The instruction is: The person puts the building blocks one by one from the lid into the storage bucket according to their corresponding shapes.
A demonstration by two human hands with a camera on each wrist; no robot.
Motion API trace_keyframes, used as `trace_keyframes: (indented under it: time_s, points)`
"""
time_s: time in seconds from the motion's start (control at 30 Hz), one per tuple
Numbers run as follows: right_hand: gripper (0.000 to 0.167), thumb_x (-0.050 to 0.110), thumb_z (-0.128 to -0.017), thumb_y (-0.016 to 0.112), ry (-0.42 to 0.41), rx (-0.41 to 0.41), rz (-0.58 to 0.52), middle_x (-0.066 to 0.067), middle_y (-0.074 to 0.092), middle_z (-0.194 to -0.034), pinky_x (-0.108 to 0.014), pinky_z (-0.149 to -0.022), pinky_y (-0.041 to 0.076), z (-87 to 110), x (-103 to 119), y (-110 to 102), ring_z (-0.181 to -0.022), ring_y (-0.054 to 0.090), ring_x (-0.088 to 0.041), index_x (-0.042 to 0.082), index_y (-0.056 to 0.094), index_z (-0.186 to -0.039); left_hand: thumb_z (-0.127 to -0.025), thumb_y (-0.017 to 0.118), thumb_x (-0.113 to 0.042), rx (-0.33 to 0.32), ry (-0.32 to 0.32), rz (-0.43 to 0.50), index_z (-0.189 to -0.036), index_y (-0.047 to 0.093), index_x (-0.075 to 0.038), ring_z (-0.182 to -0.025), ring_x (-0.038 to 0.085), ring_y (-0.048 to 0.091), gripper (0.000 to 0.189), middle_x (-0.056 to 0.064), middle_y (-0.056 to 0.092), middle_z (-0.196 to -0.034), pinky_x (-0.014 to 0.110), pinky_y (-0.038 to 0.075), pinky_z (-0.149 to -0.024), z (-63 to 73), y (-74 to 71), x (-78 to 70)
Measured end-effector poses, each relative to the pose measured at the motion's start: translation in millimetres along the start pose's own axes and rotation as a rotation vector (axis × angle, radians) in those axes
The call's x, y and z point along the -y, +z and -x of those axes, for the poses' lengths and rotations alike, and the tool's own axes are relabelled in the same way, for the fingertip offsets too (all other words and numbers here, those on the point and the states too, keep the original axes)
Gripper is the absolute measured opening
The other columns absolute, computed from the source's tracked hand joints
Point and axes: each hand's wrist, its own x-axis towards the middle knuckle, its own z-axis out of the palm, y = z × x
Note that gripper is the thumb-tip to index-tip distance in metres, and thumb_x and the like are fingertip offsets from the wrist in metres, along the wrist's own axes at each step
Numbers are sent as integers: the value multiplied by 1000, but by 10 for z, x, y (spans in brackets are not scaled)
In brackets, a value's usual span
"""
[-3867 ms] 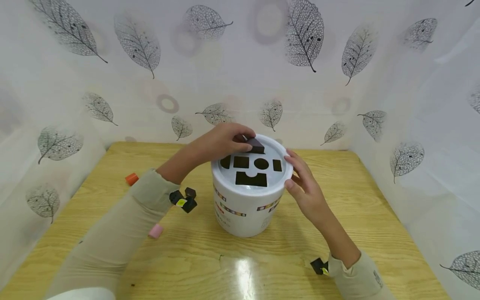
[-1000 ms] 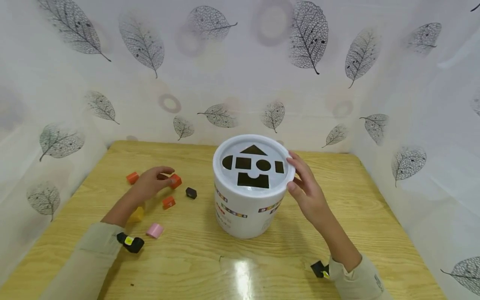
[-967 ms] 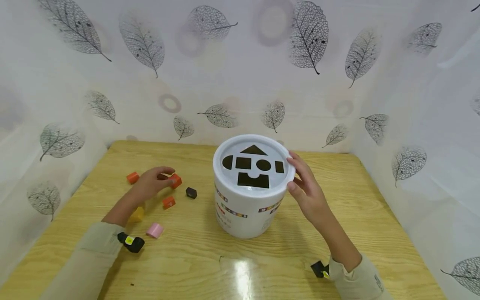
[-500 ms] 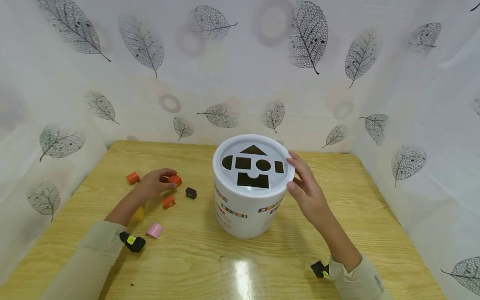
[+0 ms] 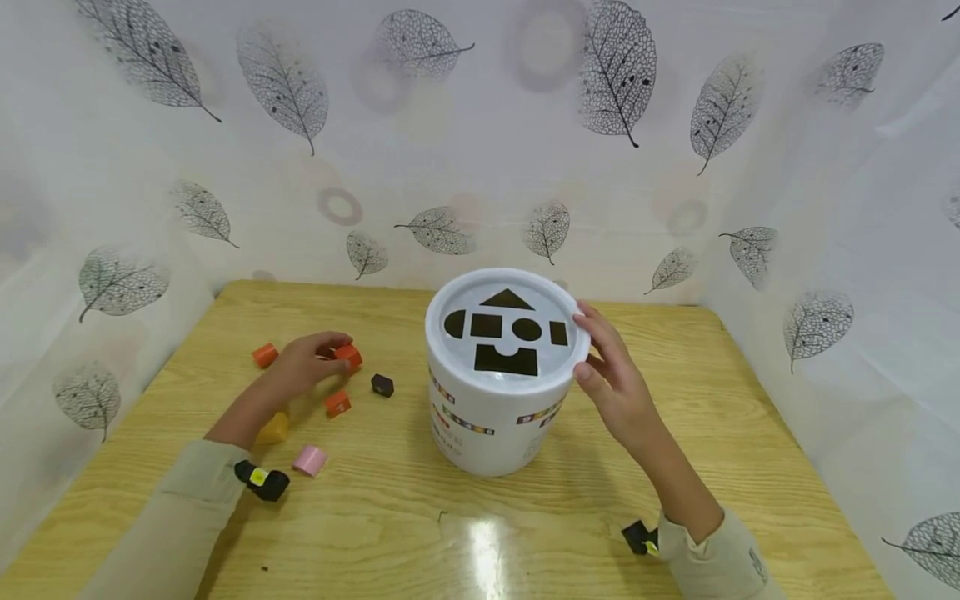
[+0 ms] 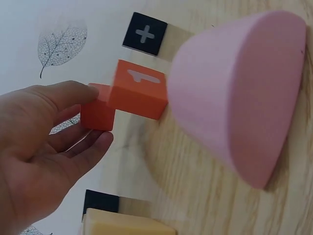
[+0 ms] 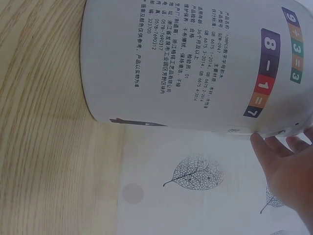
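Note:
My left hand (image 5: 303,367) is over the left side of the table, pinching a small orange block (image 5: 348,357) between thumb and fingers. In the left wrist view, that orange block (image 6: 98,113) overlaps a second orange block (image 6: 139,90) marked with a white 1. A white bucket (image 5: 487,433) stands at the middle of the table, its lid (image 5: 555,362) cut with several shaped holes, among them a triangle, a square and a circle. My right hand (image 5: 615,371) rests its spread fingertips and thumb against the right rim of the bucket, as the right wrist view also shows.
Near my left hand lie a black block (image 5: 382,385) with a plus sign, a pink half-round block (image 5: 310,460), a yellow block (image 5: 274,427) and another orange block (image 5: 265,356). A leaf-patterned curtain (image 5: 480,142) encloses the table (image 5: 645,467).
My left hand has left the lid, where it held a dark triangular block at the triangular hole, and moved left to the orange block. That dark block is gone from the lid. My right hand stayed.

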Motion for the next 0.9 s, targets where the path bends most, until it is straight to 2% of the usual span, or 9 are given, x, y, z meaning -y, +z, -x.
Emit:
trace_keyframes:
  time_s: [0.33,0.67,0.9]
  points:
    - [53,16,-105,54,9,-6,-14,2,26,-166,-23,-111,42,-5,-11,-4,-144,38,-14,16,39,-155,-102,61,-33,-56,55,65,-147,48,-3,-127,39,54,56,21,54,-144,53,51,-100,86,-105,-161]
    - [53,17,-106,53,5,3,-25,-3,24,-166,-22,-111,42,-18,20,-4,-144,37,-13,14,38,-156,-101,63,-34,-96,112,73,-146,51,-8,-125,39,59,53,18,58,-137,48,56,-96,237,-223,-561]
    - [53,17,-105,54,7,0,-23,0,25,-166,-22,-111,42,-11,3,-2,-145,37,-14,15,38,-156,-100,65,-31,-120,170,56,-144,53,-9,-121,37,62,51,16,59,-135,48,56,-96,310,-296,-850]
